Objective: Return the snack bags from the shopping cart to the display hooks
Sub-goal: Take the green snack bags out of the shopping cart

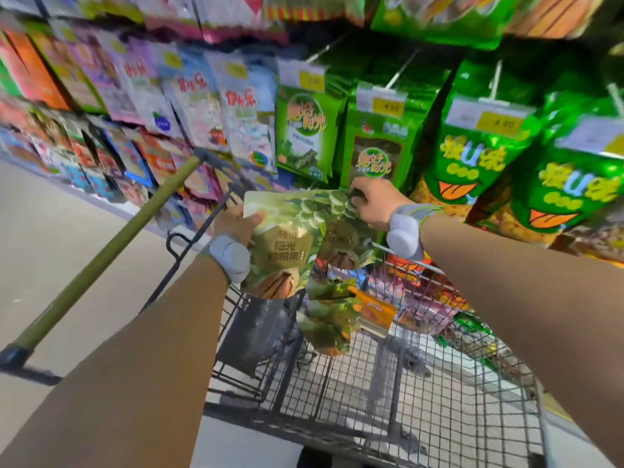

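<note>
The right hand's fingers (354,194) pinch the top corner of a green-gold nut snack bag (287,244), and the left hand (236,224) grips that bag's left edge, thumb over the front. The bag hangs above the shopping cart (422,383), just below the green seaweed bags (304,130) on the display hooks (398,76). A second, similar bag (332,319) dangles beneath the first; blur hides whether it is held along with the first or only caught on it.

Risk, as I judge it: that lower bag could slip free and drop back into the cart, since no finger visibly holds it. The pinch at the corner is also slight, so the top bag may twist as it rises, and its hang hole would then miss the hook's tip. The hooks above the cart are crowded with price tags (388,103), which the bag could knock.

Both forearms reach forward over the cart handle (101,258), wrists level, and each wears a pale wrist band (403,236). The right hand is the higher one and nearer the hooks.
</note>
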`<state>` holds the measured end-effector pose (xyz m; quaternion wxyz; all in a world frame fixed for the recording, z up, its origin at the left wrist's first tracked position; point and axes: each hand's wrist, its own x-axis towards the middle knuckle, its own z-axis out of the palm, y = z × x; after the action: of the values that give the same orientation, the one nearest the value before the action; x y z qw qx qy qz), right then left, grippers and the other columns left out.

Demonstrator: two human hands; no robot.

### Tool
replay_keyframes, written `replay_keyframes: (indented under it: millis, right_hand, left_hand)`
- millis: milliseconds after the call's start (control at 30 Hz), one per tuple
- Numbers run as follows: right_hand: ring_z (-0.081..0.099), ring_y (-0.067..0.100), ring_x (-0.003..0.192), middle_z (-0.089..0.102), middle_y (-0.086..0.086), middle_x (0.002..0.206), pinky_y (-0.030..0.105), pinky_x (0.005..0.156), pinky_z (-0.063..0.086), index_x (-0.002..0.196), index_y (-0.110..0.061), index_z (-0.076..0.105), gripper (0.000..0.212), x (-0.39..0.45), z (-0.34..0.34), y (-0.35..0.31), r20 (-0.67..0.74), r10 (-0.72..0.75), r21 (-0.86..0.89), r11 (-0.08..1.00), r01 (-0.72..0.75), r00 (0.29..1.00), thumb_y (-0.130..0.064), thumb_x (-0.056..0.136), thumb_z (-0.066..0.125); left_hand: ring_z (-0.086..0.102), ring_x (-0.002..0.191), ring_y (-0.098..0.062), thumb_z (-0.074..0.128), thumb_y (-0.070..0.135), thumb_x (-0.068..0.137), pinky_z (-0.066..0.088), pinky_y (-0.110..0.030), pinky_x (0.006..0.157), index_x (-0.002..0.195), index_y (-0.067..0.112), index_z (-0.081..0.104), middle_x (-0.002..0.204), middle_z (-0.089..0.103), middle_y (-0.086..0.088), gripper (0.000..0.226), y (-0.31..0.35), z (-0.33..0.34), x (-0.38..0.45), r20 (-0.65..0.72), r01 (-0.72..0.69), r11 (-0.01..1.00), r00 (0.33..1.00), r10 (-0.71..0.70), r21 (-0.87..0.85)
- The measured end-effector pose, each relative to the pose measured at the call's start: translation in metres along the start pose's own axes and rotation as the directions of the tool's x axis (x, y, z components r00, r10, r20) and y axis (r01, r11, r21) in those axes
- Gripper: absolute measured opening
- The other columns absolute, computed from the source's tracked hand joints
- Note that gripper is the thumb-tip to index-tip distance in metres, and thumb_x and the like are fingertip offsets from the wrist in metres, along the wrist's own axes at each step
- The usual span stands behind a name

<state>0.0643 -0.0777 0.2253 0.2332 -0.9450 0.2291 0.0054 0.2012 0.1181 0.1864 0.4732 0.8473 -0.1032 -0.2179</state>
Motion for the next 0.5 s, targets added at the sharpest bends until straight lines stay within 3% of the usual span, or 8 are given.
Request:
replay_keyframes:
  millis: [67,133,233,333,500]
  right_hand:
    - [0.053,0.037,0.116,0.054,0.022,0.128,0.033,0.087,0.043,0.127,0.0,0.049,0.033,-0.003,-0.019,-0.003,-0.044,0.003,0.005,1.0,-0.003,0.999,-0.009,0.096,0.043]
    - [0.052,0.037,0.118,0.054,0.021,0.129,0.035,0.09,0.043,0.126,0.001,0.05,0.033,-0.009,-0.038,-0.007,-0.098,0.0,0.021,1.0,0.002,0.995,-0.008,0.096,0.043]
    - [0.054,0.036,0.114,0.057,0.021,0.125,0.031,0.081,0.041,0.122,0.002,0.052,0.03,-0.016,-0.063,-0.011,-0.188,0.013,0.069,0.998,0.0,0.982,-0.008,0.095,0.044]
    - [0.056,0.036,0.111,0.058,0.021,0.122,0.027,0.074,0.036,0.122,0.0,0.053,0.03,-0.018,-0.085,-0.015,-0.24,0.039,0.124,0.992,-0.009,0.97,-0.01,0.095,0.045]
    - [0.056,0.031,0.109,0.057,0.016,0.126,0.024,0.074,0.032,0.129,-0.005,0.051,0.035,-0.03,-0.123,-0.019,-0.34,0.067,0.172,0.985,-0.008,0.938,-0.014,0.096,0.046]
  left_hand:
    - [0.057,0.114,-0.036,0.061,0.03,0.089,0.046,-0.047,0.097,0.13,0.003,0.053,0.131,0.057,-0.015,0.05,0.02,-0.004,-0.004,0.013,-0.021,0.998,1.0,0.022,-0.067]
    - [0.059,0.111,-0.035,0.067,0.035,0.081,0.047,-0.051,0.098,0.121,0.007,0.061,0.122,0.062,-0.013,0.049,0.035,-0.008,-0.002,0.004,-0.041,0.989,0.999,0.042,-0.145]
    - [0.056,0.117,-0.036,0.073,0.049,0.061,0.045,-0.048,0.101,0.126,0.007,0.058,0.132,0.057,-0.014,0.078,0.062,-0.012,0.0,-0.017,-0.071,0.979,0.997,0.069,-0.191]
    - [0.05,0.125,-0.034,0.069,0.039,0.077,0.042,-0.047,0.105,0.137,0.008,0.047,0.142,0.047,-0.011,0.07,0.089,-0.018,-0.004,-0.023,-0.108,0.979,0.994,0.105,-0.171]
    - [0.054,0.12,-0.037,0.072,0.038,0.073,0.047,-0.047,0.099,0.131,0.008,0.053,0.138,0.052,-0.015,0.068,0.129,-0.022,-0.012,-0.074,-0.181,0.96,0.983,0.169,-0.213]
